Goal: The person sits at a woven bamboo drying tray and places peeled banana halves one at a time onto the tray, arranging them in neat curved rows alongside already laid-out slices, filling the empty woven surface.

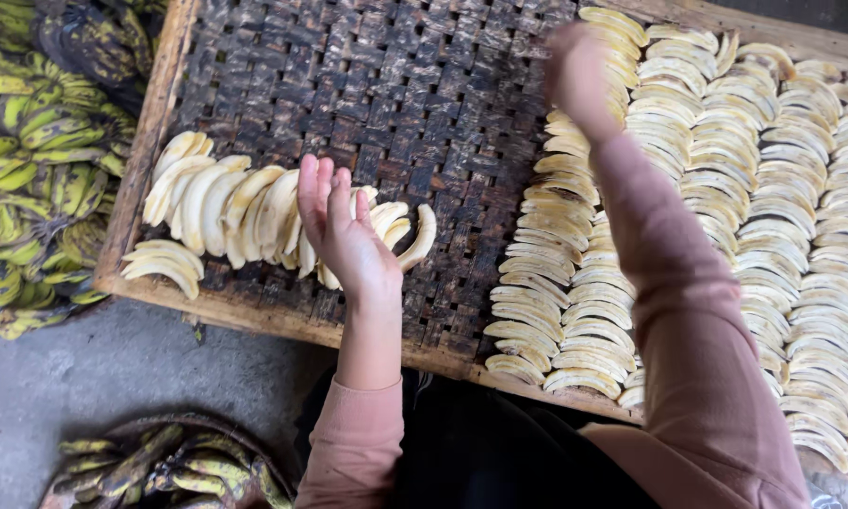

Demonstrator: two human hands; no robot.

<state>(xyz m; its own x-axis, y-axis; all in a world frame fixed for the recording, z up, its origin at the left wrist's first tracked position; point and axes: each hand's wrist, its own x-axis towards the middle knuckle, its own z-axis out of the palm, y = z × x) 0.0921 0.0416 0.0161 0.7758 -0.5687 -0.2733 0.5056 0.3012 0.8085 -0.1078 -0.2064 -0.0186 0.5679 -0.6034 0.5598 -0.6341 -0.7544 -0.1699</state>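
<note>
Peeled bananas (254,212), pale and curved, lie in a loose heap at the near-left part of the woven drying tray (395,85). A few sit apart at the tray's left edge, close to the wooden frame (146,141).

Your left hand (344,231) rests over that heap, palm turned up, fingers spread and slightly curled. It touches the top of the pile; you pinch nothing that shows.

Your right hand (579,80) is raised above the tray's middle, beside the top of the ordered rows. It is motion-blurred; whether it is spread or pressed together, you cannot tell. Both sleeves are pink.

To the right, laid-out rows of peeled bananas (725,188) fill the tray in overlapping columns, edge to edge.

Bare dark weave lies between the heap and the rows.

Left of the frame, unpeeled green-yellow bunches (37,160) are piled on the ground. Near the bottom left, a basket (160,462) holds more dark-blotched unpeeled bananas on grey concrete.
</note>
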